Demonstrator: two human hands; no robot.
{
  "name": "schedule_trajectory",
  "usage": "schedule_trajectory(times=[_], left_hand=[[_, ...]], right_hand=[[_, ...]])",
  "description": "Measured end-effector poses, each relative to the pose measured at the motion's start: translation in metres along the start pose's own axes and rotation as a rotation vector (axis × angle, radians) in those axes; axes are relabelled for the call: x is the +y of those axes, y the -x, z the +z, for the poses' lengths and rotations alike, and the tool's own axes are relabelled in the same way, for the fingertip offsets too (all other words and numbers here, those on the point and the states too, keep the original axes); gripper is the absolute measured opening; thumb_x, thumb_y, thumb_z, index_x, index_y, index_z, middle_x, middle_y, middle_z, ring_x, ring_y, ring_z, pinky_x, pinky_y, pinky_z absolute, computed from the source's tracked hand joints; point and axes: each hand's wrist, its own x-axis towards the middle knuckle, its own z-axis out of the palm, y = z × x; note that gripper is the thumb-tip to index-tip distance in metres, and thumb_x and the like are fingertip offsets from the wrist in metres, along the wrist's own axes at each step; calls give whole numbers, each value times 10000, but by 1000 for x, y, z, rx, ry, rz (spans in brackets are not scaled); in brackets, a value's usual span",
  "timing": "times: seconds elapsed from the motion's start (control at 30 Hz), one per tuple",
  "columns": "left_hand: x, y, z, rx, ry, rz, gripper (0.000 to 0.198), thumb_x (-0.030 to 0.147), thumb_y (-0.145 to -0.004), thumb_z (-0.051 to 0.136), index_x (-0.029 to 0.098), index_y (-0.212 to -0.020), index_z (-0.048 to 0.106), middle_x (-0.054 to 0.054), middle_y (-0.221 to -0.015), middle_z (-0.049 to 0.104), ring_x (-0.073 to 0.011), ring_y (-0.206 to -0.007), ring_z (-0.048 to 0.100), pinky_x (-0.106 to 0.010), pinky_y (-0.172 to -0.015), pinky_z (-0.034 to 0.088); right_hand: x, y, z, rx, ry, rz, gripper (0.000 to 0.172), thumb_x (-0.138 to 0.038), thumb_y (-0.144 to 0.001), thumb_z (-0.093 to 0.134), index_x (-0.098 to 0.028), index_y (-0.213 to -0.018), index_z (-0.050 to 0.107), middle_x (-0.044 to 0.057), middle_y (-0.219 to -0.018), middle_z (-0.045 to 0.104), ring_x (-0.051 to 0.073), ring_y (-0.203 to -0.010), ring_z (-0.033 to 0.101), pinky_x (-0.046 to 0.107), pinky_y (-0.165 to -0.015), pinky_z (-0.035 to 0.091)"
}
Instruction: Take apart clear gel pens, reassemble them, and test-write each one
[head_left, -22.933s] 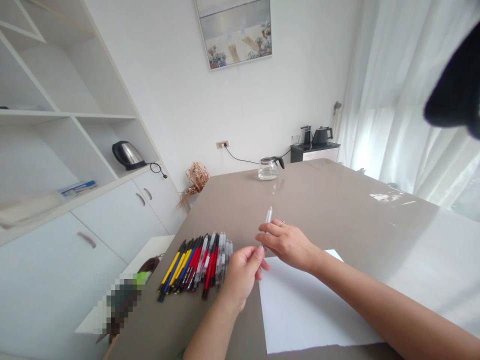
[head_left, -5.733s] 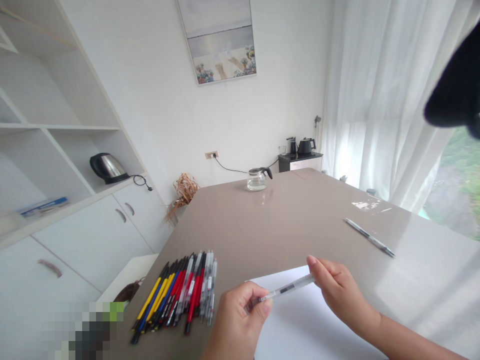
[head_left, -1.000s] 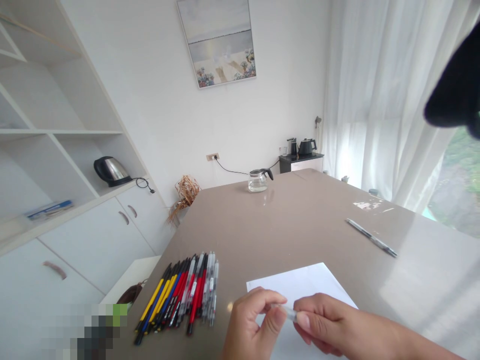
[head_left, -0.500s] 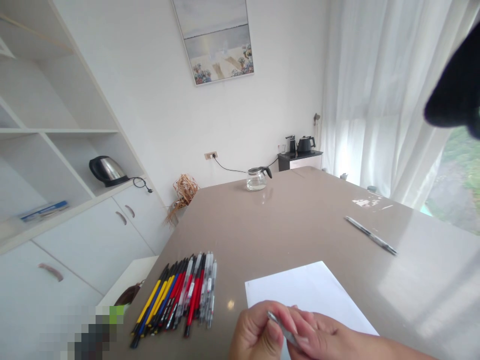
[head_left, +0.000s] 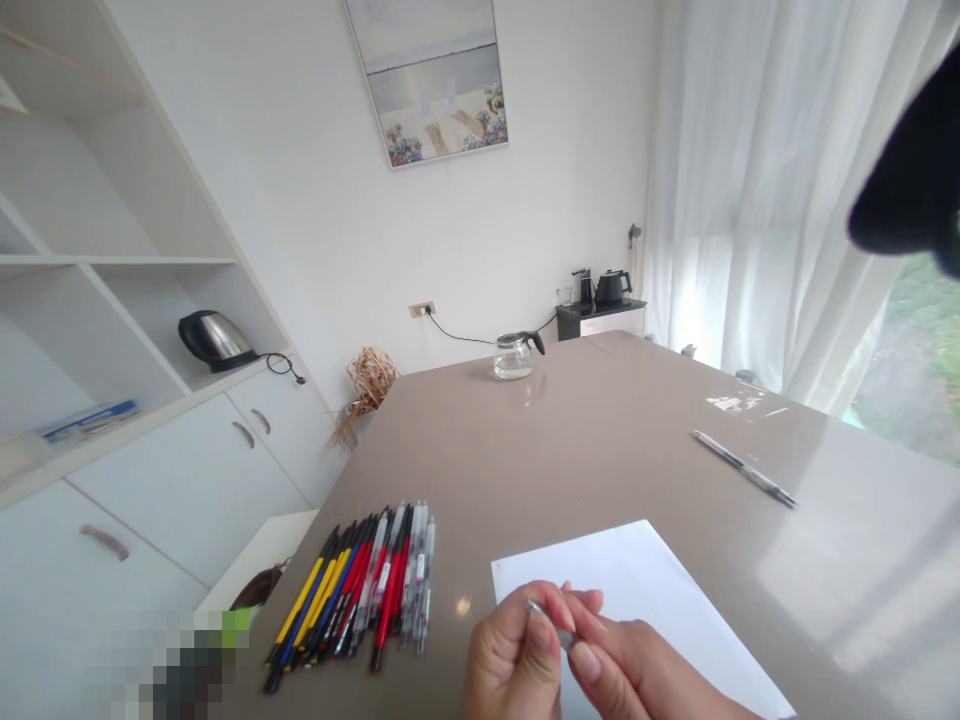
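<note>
At the bottom middle, my left hand is closed, with a slim grey, translucent pen pinched between thumb and forefinger. One end of the pen pokes out above the left thumb. My right hand is closed on the other end, its thumb and fingers meeting around it, so most of the pen is hidden. Both hands are above a white sheet of paper lying on the table. To their left lies a row of pens in yellow, blue, red, black and clear.
A single clear pen lies at the right on the brown table. Farther back stands a glass pot with a black handle. White shelves line the left, and a dark blurred shape fills the upper right.
My right hand has turned and shifted, so its thumb now shows pressed on the pen. My left hand has risen slightly, and less of the pen shows between the hands.
</note>
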Motion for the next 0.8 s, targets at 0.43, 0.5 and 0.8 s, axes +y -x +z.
schedule_trajectory(times=[0.43,0.5,0.8], left_hand=[[28,-16,-15,219,239,99,61,245,-705,570,192,-693,597,-14,-700,627,-150,-727,579,-315,-747,425],[32,-16,-17,174,217,86,112,267,-722,546,182,-763,607,-34,-698,617,-153,-704,568,-309,-710,431],[35,-12,-13,-11,161,110,135,284,-724,540,186,-791,606,-10,-648,542,-137,-696,502,-282,-715,399]], right_hand=[[21,-2,-9,-104,-499,301,384,-465,-813,336,-120,-767,499,-84,-420,265,20,-343,191,152,-339,140],[20,-2,-10,-119,-585,303,369,-446,-816,348,-117,-737,496,-85,-414,251,17,-339,179,150,-332,119],[18,-1,-14,-180,-724,426,423,-412,-828,288,-105,-620,491,-74,-361,253,20,-301,161,156,-303,77]])
